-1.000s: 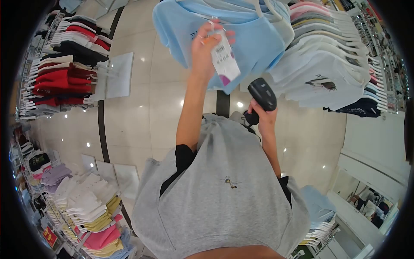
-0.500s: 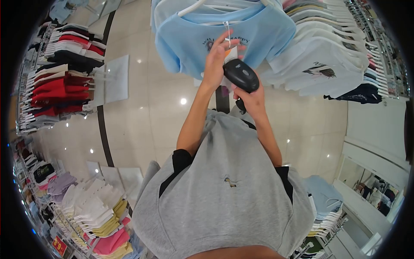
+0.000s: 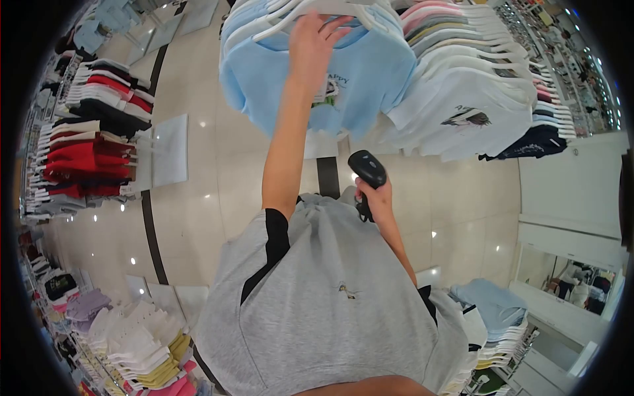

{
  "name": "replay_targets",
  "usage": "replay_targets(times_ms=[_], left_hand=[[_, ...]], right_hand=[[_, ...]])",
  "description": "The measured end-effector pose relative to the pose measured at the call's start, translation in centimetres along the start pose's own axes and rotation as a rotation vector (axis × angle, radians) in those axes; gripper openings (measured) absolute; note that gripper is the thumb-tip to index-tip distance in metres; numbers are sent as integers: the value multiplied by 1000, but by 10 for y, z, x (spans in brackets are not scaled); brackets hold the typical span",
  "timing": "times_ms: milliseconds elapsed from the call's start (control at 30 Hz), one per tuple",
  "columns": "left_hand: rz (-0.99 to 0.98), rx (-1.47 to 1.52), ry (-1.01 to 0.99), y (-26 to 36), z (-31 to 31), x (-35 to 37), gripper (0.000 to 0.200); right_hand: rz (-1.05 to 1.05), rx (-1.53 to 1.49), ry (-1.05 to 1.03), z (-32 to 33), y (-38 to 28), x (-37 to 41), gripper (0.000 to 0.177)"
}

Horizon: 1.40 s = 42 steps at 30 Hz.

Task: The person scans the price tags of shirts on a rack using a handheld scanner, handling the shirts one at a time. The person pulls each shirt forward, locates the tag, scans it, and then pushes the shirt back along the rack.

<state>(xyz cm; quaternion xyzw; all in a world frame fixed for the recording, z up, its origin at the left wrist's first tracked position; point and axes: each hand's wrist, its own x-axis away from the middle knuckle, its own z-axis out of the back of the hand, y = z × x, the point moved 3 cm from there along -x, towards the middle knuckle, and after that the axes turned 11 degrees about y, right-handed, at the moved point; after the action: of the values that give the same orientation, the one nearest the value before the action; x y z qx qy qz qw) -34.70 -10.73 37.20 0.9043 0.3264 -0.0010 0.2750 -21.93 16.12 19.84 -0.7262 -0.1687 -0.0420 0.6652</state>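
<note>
My right hand (image 3: 378, 199) is wrapped round the handle of a black barcode scanner (image 3: 367, 167), low in front of my shirt and apart from the clothes. Stretched forward, my left hand (image 3: 312, 47) is at the neckline of a light blue T-shirt (image 3: 264, 79), just below its white hanger (image 3: 274, 30). Its fingers are spread and slightly blurred, and the palm side is hidden. Below this hand a paper tag (image 3: 327, 89) hangs over the printed lettering on the shirt's chest.
White printed T-shirts (image 3: 462, 99) hang right of the blue ones. Red and dark garments (image 3: 89, 162) fill a rack at left. White and yellow tops (image 3: 145, 336) hang at lower left, more blue ones (image 3: 489, 303) at lower right. White cabinets (image 3: 568, 185) line the right side.
My left hand has left the tag and reached up to the shirt's neckline. My right hand has drawn the barcode scanner back towards my body, away from the tag.
</note>
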Motion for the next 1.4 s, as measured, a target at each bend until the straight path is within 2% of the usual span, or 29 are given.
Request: replay_targets(times_ms=[33, 100, 133, 200, 267, 333, 433, 567, 633, 700, 733, 800, 833, 900, 1033, 1100, 1167, 1200, 1267, 1367, 1400], left_hand=[[8, 6, -13, -3, -5, -4, 27], [-175, -114, -70, -5, -19, -9, 31], [-165, -103, -95, -12, -28, -7, 31], [-84, -489, -202, -34, -39, 18, 34], [-153, -865, -370, -71, -55, 44, 36], [59, -958, -488, -122, -72, 69, 37], [114, -873, -541, -226, -65, 87, 39], [65, -765, -669, -269, -119, 111, 39], [-18, -923, -768, -281, -164, 111, 39], [-158, -822, -755, -313, -202, 102, 40], [-145, -818, -763, -321, -217, 98, 40], [22, -646, -616, -330, -242, 87, 42], [24, -647, -618, -332, -243, 85, 42], [27, -584, -476, -334, -239, 74, 43], [-5, -577, -389, -350, -243, 77, 41], [-43, -601, -384, -357, -251, 75, 41], [-86, -618, -376, -364, -259, 73, 41], [-43, -591, -335, -368, -257, 73, 40], [-7, -571, -283, -372, -248, 76, 40], [27, -527, -152, -379, -202, 87, 33], [-165, -773, -194, -379, -185, 91, 30]], right_hand=[[-2, 6, -1, 1, 3, 1, 47], [20, -15, 21, 3, 5, 6, 53], [39, -24, 41, 5, 4, 7, 53], [41, 3, 28, 7, 8, 12, 59], [42, 18, 69, 9, 9, 16, 60], [39, 54, 102, 12, 7, 19, 63], [45, 18, 155, 22, 2, 26, 63], [62, -82, 294, 44, -3, 41, 57], [61, -95, 347, 58, -8, 46, 55], [65, -117, 415, 74, -12, 49, 52], [59, -119, 428, 81, -12, 49, 52], [71, -124, 496, 99, -17, 45, 47], [70, -126, 498, 110, -18, 42, 47], [78, -81, 486, 132, -19, 35, 55], [69, -122, 452, 170, -27, 13, 55], [47, -129, 471, 186, -37, 3, 40], [31, -113, 432, 204, -40, -9, 46], [14, -97, 403, 214, -40, -13, 51], [8, -98, 378, 229, -42, -22, 50], [0, -101, 331, 248, -47, -36, 49], [1, -97, 313, 255, -49, -40, 49]])
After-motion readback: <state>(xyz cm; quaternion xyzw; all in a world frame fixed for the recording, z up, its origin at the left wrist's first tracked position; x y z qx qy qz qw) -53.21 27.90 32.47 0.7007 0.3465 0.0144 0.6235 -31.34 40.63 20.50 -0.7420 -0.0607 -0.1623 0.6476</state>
